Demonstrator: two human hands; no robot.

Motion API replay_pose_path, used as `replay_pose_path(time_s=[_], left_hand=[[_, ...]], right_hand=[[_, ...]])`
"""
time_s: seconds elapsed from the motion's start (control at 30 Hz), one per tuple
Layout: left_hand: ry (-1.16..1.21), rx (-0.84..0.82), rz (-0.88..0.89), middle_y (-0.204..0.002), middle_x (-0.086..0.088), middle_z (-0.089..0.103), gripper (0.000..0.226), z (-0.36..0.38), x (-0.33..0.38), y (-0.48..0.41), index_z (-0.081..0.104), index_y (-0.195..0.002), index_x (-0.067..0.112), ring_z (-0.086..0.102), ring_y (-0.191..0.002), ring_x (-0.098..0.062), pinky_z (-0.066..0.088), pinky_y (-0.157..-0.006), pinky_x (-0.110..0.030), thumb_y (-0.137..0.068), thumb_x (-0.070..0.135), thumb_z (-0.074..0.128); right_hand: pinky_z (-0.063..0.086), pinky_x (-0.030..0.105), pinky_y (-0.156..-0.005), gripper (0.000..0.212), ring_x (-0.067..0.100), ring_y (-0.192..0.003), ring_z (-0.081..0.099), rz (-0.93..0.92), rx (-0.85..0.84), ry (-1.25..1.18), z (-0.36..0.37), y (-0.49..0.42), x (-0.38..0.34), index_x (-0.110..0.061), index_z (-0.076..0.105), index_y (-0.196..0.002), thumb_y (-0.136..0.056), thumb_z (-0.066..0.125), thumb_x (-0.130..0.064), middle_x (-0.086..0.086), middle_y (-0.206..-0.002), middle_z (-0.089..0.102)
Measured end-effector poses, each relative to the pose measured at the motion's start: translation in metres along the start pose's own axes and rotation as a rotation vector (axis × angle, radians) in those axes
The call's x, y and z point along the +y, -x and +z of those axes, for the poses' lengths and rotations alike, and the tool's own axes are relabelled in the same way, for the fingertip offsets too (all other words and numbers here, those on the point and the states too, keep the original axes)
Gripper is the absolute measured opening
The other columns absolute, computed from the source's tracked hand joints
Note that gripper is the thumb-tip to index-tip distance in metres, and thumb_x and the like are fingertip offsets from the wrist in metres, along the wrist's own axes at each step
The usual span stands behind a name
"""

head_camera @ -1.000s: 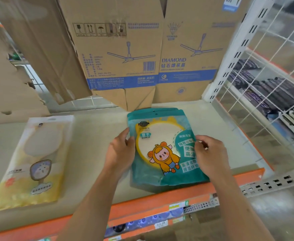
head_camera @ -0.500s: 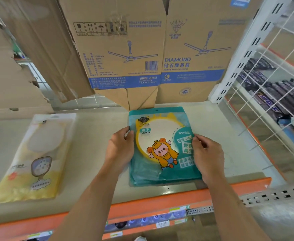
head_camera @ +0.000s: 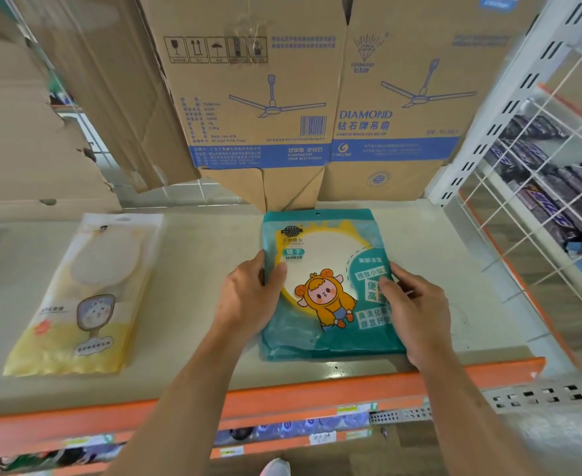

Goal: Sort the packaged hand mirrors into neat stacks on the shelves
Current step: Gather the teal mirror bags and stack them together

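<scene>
A stack of glossy teal mirror packs, flat and rectangular, is laid at frame centre on the smooth beige shelf. Its left edge is pinched by the left hand, its right edge clamped under the curled fingers of the right hand. The lower packs are mostly hidden. A crinkled yellow mirror pack is seen at left.

teal mirror packs: small flat stack, cartoon label up, just in front of fan carton
yellow mirror pack: flat, slightly skewed, front-left of fan carton, well apart
</scene>
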State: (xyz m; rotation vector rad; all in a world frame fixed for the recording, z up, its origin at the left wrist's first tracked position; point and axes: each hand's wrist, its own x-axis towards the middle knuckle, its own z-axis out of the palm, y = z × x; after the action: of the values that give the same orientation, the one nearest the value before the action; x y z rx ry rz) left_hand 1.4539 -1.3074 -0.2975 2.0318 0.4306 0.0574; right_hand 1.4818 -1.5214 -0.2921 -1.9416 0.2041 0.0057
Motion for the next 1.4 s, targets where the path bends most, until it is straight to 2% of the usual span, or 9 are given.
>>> replay_pose_path(time_s=[0.13,0.27,0.47,0.73,0.87,1.0,1.17,1.3,1.4], left_hand=[[-0.08,-0.014,0.008,-0.085,0.009,0.064,0.025,-0.003,0.002,0.001,0.051,-0.103,0.024,0.063,-0.073,-0.005,0.052,-0.053,-0.017,-0.096,0.046,0.042],[-0.074,-0.019,0.023,-0.083,0.011,0.063,0.024,-0.004,0.002,0.001,0.05,-0.106,0.025,0.063,-0.071,-0.004,0.047,-0.048,-0.013,-0.096,0.046,0.043],[-0.078,-0.02,0.015,-0.084,0.011,0.065,0.026,-0.003,0.001,0.0,0.051,-0.099,0.023,0.064,-0.068,-0.003,0.047,-0.046,-0.011,-0.096,0.048,0.043],[-0.093,0.072,-0.061,-0.072,0.008,0.061,0.03,-0.003,0.007,0.003,0.06,-0.086,0.021,0.058,-0.06,-0.005,0.042,-0.042,-0.011,-0.097,0.043,0.042],[-0.068,0.054,-0.078,-0.074,0.003,0.064,0.031,-0.005,0.009,0.016,0.063,-0.098,0.02,0.058,-0.059,-0.008,0.046,-0.046,-0.019,-0.097,0.041,0.041],[-0.074,0.051,-0.071,-0.076,0.007,0.062,0.037,-0.01,0.01,0.034,0.058,-0.122,0.017,0.059,-0.063,-0.004,0.04,-0.04,-0.009,-0.098,0.04,0.041],[-0.231,0.195,-0.014,-0.071,0.013,0.054,0.038,-0.021,0.005,0.055,0.056,-0.129,0.015,0.05,-0.061,0.0,0.038,-0.055,-0.007,-0.095,0.03,0.049],[-0.485,0.311,0.141,-0.096,-0.009,0.065,0.035,-0.04,-0.004,0.073,0.062,-0.123,0.012,0.062,-0.09,-0.028,0.051,-0.077,-0.037,-0.09,0.024,0.055],[-0.681,0.368,0.103,-0.121,-0.01,0.061,0.043,-0.061,-0.006,0.087,0.059,-0.128,0.018,0.055,-0.113,-0.033,0.044,-0.095,-0.048,-0.087,0.03,0.051]], right_hand=[[0.055,0.032,-0.063,0.019,0.009,-0.077,0.067,0.002,0.013,0.017,0.0,-0.001,0.003,-0.043,0.064,-0.096,-0.087,0.063,-0.026,-0.005,-0.086,0.07],[0.053,0.027,-0.058,0.023,0.008,-0.076,0.067,-0.002,0.038,0.085,0.001,-0.003,0.005,-0.027,0.069,-0.11,-0.089,0.06,-0.033,-0.004,-0.087,0.07],[0.044,0.011,-0.048,0.027,0.001,-0.073,0.064,-0.018,0.043,0.141,0.0,-0.003,0.006,-0.026,0.067,-0.114,-0.091,0.057,-0.036,-0.006,-0.089,0.069],[0.055,0.032,-0.063,0.028,0.009,-0.078,0.067,-0.02,0.061,0.145,0.001,-0.004,0.007,-0.025,0.069,-0.112,-0.09,0.058,-0.039,-0.006,-0.088,0.07],[0.056,0.032,-0.062,0.025,0.011,-0.078,0.068,0.005,0.035,0.13,-0.001,-0.004,0.003,-0.022,0.069,-0.109,-0.09,0.059,-0.035,-0.009,-0.087,0.07],[0.042,0.02,-0.06,0.035,0.014,-0.081,0.057,-0.164,0.082,0.391,-0.006,0.004,-0.006,-0.008,0.062,-0.12,-0.093,0.056,-0.03,0.008,-0.102,0.064],[0.043,0.022,-0.062,0.028,0.03,-0.09,0.06,-0.378,0.212,0.478,0.009,0.024,-0.03,-0.005,0.065,-0.115,-0.091,0.056,-0.018,0.014,-0.103,0.061],[0.049,0.034,-0.08,0.027,0.031,-0.097,0.059,-0.502,0.102,0.456,0.033,0.039,-0.045,-0.005,0.067,-0.113,-0.088,0.059,-0.015,0.013,-0.104,0.065],[0.049,0.037,-0.083,0.026,0.032,-0.096,0.058,-0.56,-0.011,0.457,0.049,0.054,-0.048,-0.004,0.068,-0.109,-0.085,0.062,-0.012,0.011,-0.102,0.066]])
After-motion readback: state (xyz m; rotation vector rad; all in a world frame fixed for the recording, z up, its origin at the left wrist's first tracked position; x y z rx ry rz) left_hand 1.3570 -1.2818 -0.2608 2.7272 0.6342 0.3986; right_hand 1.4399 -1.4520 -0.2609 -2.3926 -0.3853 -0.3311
